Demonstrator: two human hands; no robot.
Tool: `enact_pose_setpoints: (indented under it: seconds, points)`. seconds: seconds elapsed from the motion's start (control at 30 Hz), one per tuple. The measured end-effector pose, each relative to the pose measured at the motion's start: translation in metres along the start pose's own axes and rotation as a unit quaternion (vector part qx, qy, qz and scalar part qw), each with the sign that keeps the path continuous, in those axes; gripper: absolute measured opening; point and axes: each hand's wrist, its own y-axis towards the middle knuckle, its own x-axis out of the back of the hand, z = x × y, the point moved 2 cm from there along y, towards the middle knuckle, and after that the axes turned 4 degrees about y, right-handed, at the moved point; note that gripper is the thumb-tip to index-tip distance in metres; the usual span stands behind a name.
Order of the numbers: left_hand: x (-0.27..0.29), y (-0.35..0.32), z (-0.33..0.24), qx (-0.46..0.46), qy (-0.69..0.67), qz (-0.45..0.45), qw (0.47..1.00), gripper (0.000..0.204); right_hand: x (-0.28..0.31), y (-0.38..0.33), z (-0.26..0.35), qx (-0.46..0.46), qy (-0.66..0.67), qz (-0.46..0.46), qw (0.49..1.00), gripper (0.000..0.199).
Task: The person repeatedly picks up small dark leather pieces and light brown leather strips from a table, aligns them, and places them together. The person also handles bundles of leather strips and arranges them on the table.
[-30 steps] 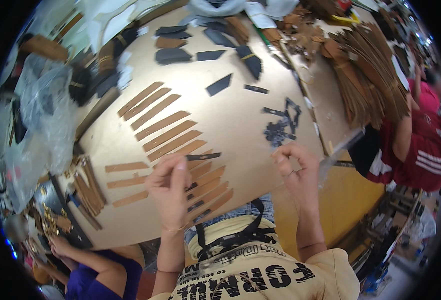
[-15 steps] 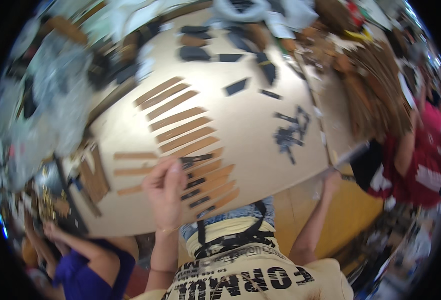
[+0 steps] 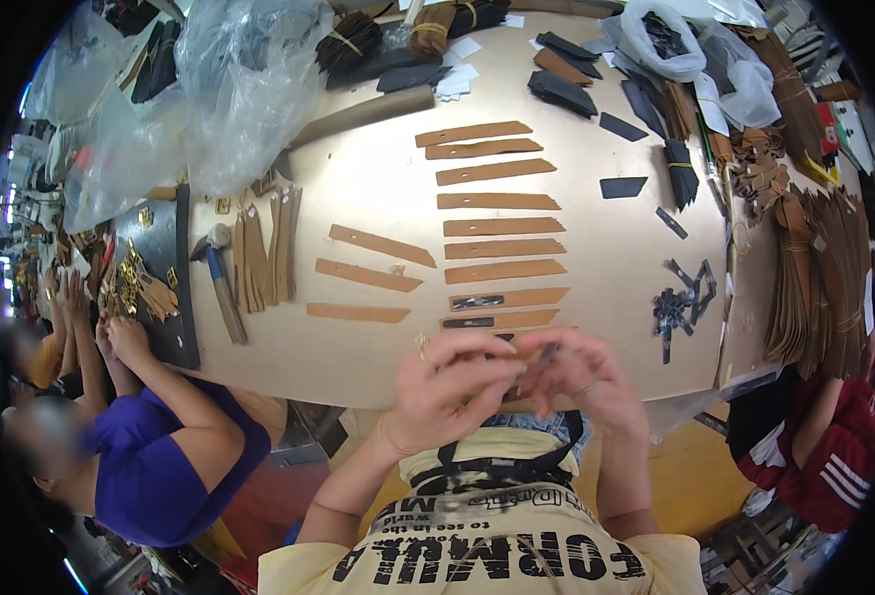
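Observation:
My left hand (image 3: 447,395) and my right hand (image 3: 588,385) come together over the table's near edge. Between the right fingers is a small dark strip (image 3: 546,352), blurred by motion. Curled fingers and thumb close up my left hand; whatever it may hold is hidden. Just beyond the hands lies a column of tan leather strips (image 3: 502,227) with slanted ends. Small black pieces (image 3: 477,301) rest on the nearest visible ones. Left of the column lie three more tan strips (image 3: 368,276). A small heap of black pieces (image 3: 670,309) sits to the right.
A hammer (image 3: 221,283) and a bundle of brown strips (image 3: 267,248) lie at the left. Brown leather bundles (image 3: 804,278) line the right side. Plastic bags (image 3: 249,89) stand at the back left. A co-worker in purple (image 3: 165,456) sits at the left, another in red (image 3: 819,446) at the right.
My right hand has come from the table's right edge to meet my left at the near edge. The left hand has left the tan strips. The view has shifted and turned.

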Motion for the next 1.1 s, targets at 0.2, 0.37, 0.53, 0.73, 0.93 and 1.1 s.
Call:
enact_pose_setpoints:
  seconds: [0.2,0.37,0.53,0.73,0.93,1.1]
  points:
    - [0.01,-0.015,0.01,0.122,-0.078,-0.08,0.986,0.028,-0.025,0.022,0.003,0.127,-0.116,-0.119,0.978,0.024]
    - [-0.003,-0.015,0.025,0.365,-0.32,-0.07,0.872,0.023,-0.04,0.036,0.008,0.212,-0.33,-0.186,0.901,0.023]
    - [0.004,0.003,0.041,0.366,-0.16,-0.073,0.914,0.013,-0.037,0.06,0.01,0.21,-0.414,-0.183,0.867,0.018]
    - [0.003,0.025,0.054,0.314,0.068,-0.093,0.942,0.009,-0.023,0.085,0.008,0.179,-0.463,-0.231,0.837,0.02]
    - [0.002,0.027,0.052,0.359,-0.013,-0.085,0.929,0.009,-0.021,0.087,0.011,0.125,-0.384,-0.245,0.881,0.036]
    - [0.003,0.022,0.051,0.373,-0.082,-0.099,0.919,0.01,-0.021,0.082,0.019,0.108,-0.372,-0.204,0.899,0.036]
